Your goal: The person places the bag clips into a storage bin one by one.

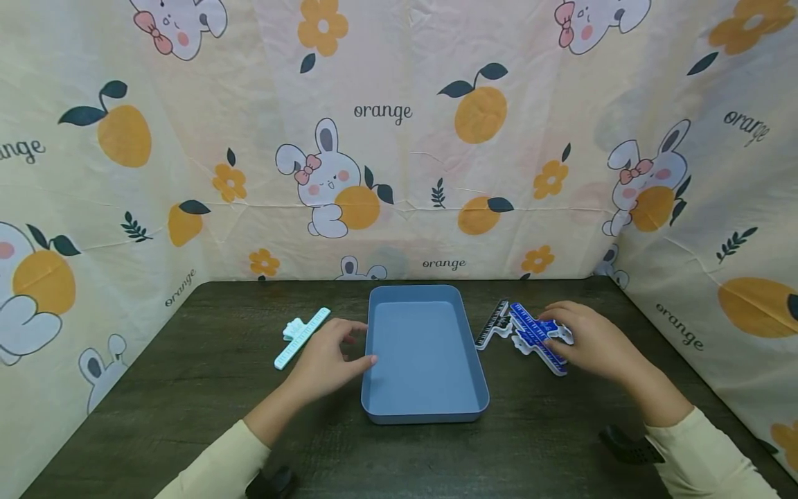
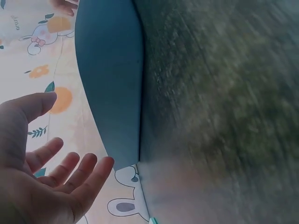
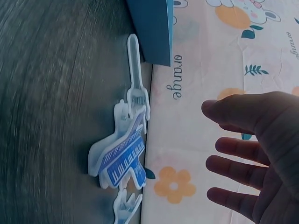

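Observation:
A shallow blue tray (image 1: 427, 360) lies between my two hands. My left hand (image 1: 329, 359) is at its left rim, thumb and fingers spread apart and holding nothing; the left wrist view shows the fingers loosely bent beside the tray's side wall (image 2: 112, 84). My right hand (image 1: 589, 339) hovers at the right end of a group of blue plastic clips (image 1: 536, 336) with ruler-like markings, its fingers parted in the right wrist view. These blue clips (image 3: 122, 158) overlap one another. A black-and-white clip (image 1: 494, 324) lies between them and the tray.
A mint-green clip (image 1: 303, 337) lies on the dark wooden table (image 1: 206, 374), left of the tray and beyond my left hand. Patterned cloth (image 1: 405, 166) with rabbits and oranges stands up behind the table and along both sides.

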`<state>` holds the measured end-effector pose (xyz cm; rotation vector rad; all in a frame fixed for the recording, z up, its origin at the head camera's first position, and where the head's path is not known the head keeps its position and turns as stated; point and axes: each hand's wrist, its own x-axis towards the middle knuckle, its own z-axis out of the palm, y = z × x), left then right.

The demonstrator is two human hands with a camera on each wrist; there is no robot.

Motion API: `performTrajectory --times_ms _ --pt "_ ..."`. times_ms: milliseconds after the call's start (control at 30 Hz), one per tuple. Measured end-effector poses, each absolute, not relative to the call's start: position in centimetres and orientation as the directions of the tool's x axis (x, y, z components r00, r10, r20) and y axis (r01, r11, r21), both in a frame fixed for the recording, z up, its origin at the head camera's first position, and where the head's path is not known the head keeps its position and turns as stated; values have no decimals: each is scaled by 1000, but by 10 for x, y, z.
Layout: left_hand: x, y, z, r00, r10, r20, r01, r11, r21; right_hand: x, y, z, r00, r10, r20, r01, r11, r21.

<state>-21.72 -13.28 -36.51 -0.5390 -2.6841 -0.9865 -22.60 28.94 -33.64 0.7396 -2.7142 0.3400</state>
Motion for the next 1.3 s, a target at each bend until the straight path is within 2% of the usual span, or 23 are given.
performTrajectory --times_ms 167,767,1033,1300 --pt "-221 -130 -365 -934 211 289 351 698 624 -228 297 -338 -813 -456 363 -528 840 -128" --pt "-238 -127 -373 -973 141 183 231 589 775 -238 320 -344 -870 -378 316 -434 892 -128" --pt "-243 -129 -376 -989 146 20 84 446 891 -242 333 -352 -910 -311 276 -354 927 -122" --pt "-245 -129 -378 -977 179 -112 -32 398 917 -247 344 -360 -942 -245 229 -283 947 -153"
